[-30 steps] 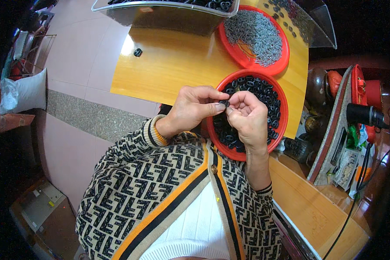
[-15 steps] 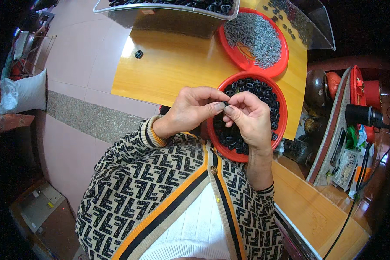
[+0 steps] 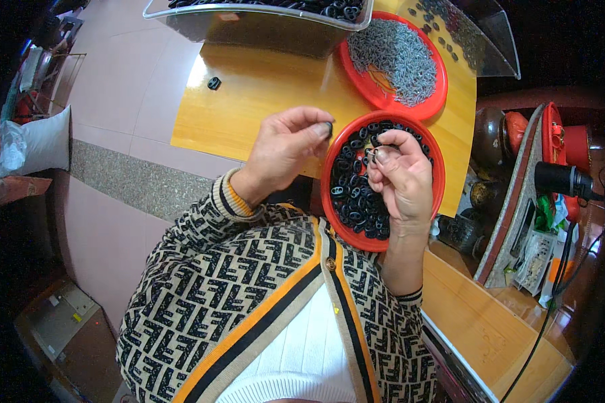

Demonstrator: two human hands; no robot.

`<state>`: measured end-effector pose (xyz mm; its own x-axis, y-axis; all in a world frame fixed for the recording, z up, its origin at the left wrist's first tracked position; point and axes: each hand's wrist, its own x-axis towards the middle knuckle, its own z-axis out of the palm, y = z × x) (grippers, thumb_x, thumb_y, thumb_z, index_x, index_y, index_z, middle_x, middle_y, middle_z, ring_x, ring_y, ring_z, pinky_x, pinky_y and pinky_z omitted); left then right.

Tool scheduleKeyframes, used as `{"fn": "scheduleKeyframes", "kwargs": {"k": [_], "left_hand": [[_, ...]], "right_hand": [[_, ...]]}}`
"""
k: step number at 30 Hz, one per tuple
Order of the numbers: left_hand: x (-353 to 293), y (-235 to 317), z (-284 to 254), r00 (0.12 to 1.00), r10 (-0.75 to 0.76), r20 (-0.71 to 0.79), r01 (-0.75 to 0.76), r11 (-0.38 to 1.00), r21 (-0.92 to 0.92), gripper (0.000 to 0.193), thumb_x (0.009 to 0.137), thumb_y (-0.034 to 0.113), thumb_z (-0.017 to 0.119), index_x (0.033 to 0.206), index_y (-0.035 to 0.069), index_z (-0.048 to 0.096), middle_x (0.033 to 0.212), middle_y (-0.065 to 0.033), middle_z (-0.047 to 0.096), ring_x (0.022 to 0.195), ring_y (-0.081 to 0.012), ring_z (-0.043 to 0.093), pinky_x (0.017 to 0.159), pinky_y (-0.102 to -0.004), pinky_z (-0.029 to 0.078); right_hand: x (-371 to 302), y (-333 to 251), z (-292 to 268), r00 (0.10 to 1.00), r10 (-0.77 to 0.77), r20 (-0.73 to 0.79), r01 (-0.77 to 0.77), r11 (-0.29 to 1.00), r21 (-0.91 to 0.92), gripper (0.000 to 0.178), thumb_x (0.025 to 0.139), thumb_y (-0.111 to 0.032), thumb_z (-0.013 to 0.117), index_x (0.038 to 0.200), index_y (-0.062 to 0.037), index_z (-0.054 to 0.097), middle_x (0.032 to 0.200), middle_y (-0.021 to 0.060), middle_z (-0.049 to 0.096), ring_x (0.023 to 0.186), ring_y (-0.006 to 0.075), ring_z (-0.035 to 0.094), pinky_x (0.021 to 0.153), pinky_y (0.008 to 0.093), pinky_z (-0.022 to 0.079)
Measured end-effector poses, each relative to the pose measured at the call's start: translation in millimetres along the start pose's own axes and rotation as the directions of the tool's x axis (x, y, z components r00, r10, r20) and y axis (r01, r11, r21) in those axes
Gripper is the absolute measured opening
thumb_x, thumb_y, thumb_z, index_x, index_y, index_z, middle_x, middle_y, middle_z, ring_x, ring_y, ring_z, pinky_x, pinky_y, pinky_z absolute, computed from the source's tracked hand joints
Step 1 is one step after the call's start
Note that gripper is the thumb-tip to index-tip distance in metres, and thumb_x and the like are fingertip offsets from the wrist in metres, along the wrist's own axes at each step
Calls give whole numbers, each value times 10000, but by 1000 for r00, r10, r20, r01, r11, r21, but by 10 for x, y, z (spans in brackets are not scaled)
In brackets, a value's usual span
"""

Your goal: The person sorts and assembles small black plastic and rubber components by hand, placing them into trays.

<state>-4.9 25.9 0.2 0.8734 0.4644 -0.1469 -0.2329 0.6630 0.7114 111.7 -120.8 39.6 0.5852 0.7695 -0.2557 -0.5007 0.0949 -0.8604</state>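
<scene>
Red plastic formed the round tray (image 3: pixel 329 201) at the centre, which was filled with small black oval rings (image 3: pixel 353 195). The left hand (image 3: pixel 286 151), at 9 o'clock from the tray, was seen curled, with a dark ring (image 3: pixel 328 128) pinched between thumb and forefinger just above the tray's rim. The right hand (image 3: pixel 400 178) was held over the tray with its fingers bent inward; a small metal piece (image 3: pixel 372 154) was gripped at its fingertips. The two hands were a little apart. A second red tray (image 3: pixel 383 101), at 12 o'clock from the first, was loaded with grey metal pieces (image 3: pixel 396 54). Both trays were set on a yellow wooden table (image 3: pixel 249 101). A single black ring (image 3: pixel 214 83) lay alone on the table at 10 o'clock from the left hand. A clear plastic bin (image 3: pixel 249 23) of black rings stood at the table's far edge.
</scene>
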Motion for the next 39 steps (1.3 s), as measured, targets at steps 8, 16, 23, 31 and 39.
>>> {"fn": "scheduleKeyframes", "kwargs": {"k": [8, 16, 23, 31, 39], "left_hand": [[-76, 11, 133, 975, -219, 42, 223, 967, -123, 175, 821, 39, 534, 989, -7, 550, 820, -47, 586, 683, -103, 555, 616, -219, 464], [-81, 29, 172, 968, -240, 70, 246, 963, -112, 206, 823, 22, 524, 1024, -21, 542, 813, -75, 589, 670, -121, 564, 599, -212, 470], [-102, 4, 165, 959, -258, 121, 269, 959, -90, 234, 805, -10, 534, 1038, -29, 543, 813, -83, 590, 698, -128, 571, 617, -226, 473], [-154, -2, 226, 967, -183, 179, 152, 973, 174, 199, 794, -25, 524, 987, -38, 570, 862, -62, 601, 729, -85, 554, 648, -199, 457], [-156, -43, 197, 971, -191, 142, 162, 967, 195, 182, 794, -18, 527, 969, -32, 577, 824, -53, 597, 708, -87, 551, 632, -203, 458]], "right_hand": [[-13, 60, -29, 992, 107, 66, -121, 948, 294, 162, 816, -68, 549, 939, 36, 542, 764, 89, 592, 628, 137, 568, 507, 228, 452], [-53, 113, 13, 991, 22, -132, -12, 997, 76, 149, 823, -123, 565, 864, 19, 578, 713, 77, 598, 575, 121, 564, 475, 212, 457], [-112, 147, 61, 987, -47, -152, 48, 999, 4, 156, 827, -113, 562, 894, 27, 577, 719, 70, 589, 584, 106, 556, 501, 208, 470], [-168, 188, 150, 976, -146, -160, 119, 979, -168, 177, 845, -77, 524, 966, 42, 575, 760, 75, 596, 629, 100, 562, 543, 207, 483], [-218, 188, 198, 945, -294, -143, 199, 865, -461, 161, 837, -19, 508, 967, 38, 585, 885, 75, 567, 652, 80, 554, 570, 196, 482]]}}
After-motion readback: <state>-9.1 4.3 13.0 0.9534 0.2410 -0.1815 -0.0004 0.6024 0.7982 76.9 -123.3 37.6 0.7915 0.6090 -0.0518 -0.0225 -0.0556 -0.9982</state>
